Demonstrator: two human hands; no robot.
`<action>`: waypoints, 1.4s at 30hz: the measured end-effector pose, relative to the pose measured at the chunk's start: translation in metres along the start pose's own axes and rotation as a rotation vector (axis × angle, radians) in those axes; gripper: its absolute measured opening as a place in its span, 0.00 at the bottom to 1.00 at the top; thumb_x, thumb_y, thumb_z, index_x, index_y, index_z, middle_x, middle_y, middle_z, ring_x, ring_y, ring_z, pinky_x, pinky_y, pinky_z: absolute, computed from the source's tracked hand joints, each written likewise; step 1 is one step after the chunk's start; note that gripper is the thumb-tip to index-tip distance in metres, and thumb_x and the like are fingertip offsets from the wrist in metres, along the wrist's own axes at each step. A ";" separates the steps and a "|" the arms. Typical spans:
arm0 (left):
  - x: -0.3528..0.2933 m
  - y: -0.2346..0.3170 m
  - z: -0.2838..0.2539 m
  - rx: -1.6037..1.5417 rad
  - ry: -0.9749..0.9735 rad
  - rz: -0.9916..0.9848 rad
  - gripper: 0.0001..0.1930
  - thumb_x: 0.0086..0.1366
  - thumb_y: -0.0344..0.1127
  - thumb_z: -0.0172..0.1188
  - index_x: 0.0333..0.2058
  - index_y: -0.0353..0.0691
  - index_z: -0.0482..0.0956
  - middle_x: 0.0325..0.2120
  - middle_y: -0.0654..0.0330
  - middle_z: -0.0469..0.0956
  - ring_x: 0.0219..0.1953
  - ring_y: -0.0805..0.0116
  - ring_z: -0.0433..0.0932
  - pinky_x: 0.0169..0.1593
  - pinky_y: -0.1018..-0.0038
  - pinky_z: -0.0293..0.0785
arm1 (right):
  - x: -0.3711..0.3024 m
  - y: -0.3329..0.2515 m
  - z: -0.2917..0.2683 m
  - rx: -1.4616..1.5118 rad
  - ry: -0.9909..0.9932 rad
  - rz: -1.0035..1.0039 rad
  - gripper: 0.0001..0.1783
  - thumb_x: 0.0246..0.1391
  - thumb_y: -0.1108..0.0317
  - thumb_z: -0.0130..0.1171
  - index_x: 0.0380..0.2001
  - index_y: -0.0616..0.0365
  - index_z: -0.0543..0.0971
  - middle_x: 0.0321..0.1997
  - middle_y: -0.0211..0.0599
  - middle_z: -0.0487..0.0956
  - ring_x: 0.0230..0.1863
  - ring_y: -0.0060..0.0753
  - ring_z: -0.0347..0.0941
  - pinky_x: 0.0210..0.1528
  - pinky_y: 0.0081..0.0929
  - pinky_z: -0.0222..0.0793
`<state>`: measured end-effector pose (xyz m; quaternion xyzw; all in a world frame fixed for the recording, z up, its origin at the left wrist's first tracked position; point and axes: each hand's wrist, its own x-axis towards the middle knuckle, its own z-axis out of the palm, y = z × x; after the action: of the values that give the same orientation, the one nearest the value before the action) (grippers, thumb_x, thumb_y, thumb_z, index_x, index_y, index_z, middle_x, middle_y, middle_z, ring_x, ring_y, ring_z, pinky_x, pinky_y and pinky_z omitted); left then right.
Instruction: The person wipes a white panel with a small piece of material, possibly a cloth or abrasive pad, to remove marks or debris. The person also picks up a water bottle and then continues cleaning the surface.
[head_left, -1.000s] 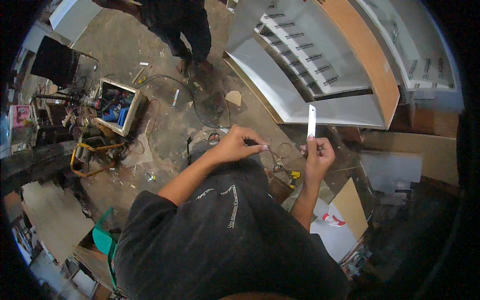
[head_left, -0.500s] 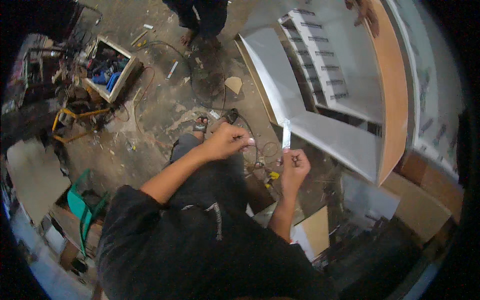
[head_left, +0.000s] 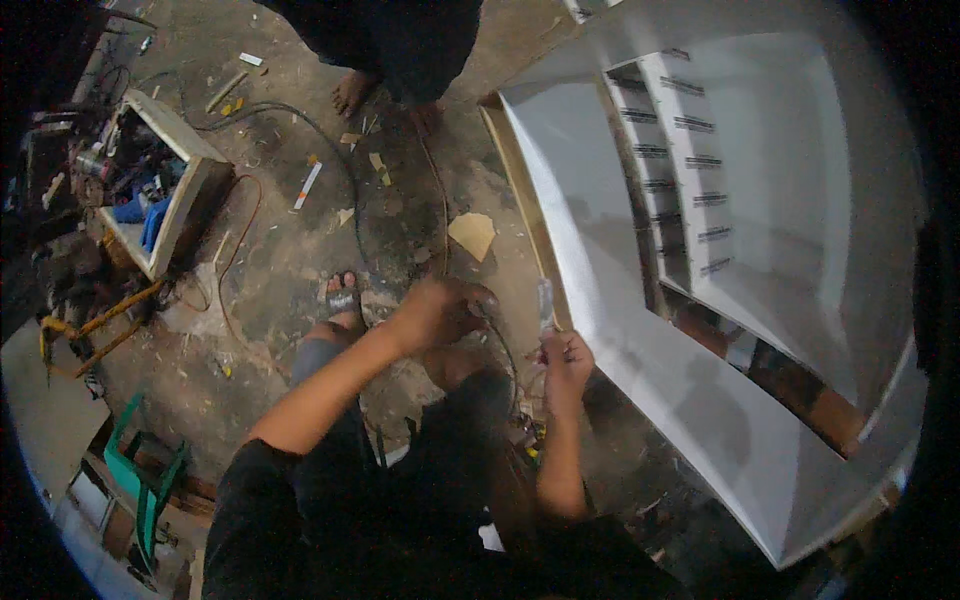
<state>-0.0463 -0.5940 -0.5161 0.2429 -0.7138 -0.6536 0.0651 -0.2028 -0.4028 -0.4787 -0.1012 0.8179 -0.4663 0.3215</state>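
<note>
My right hand (head_left: 567, 362) grips the lower end of a narrow, pale shiny strip (head_left: 545, 303), which points up beside the edge of a white-lined wooden cabinet (head_left: 660, 370). To its left, my left hand (head_left: 437, 318) is raised with fingers curled together. Whatever that hand may pinch is too dark and small to make out. A gap separates the two hands, and neither clearly touches the cabinet.
A person's bare foot (head_left: 352, 95) stands ahead. Cables (head_left: 335, 150) cross the littered floor near a tan scrap (head_left: 472, 236). On the left are a wooden box (head_left: 195, 175) of tools, a yellow frame (head_left: 110, 325) and a green chair-like piece (head_left: 125, 470).
The view has shifted, and the cabinet now fills more of the right side. Both hands sit lower in the picture; the right still holds the strip. The other person's hand on the panel has left view.
</note>
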 end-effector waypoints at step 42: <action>0.295 -0.332 0.186 -1.881 -0.186 -0.062 0.45 0.64 0.70 0.35 0.65 0.35 0.53 0.63 0.50 0.59 0.67 0.56 0.55 0.71 0.60 0.44 | 0.140 0.357 0.066 0.371 0.377 -0.232 0.13 0.59 0.64 0.56 0.25 0.58 0.68 0.22 0.31 0.70 0.22 0.23 0.69 0.29 0.23 0.69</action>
<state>-0.2937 -0.5625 -0.9277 0.0566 0.1108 -0.9793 0.1597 -0.2224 -0.3192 -0.8586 -0.0451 0.7469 -0.6522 0.1215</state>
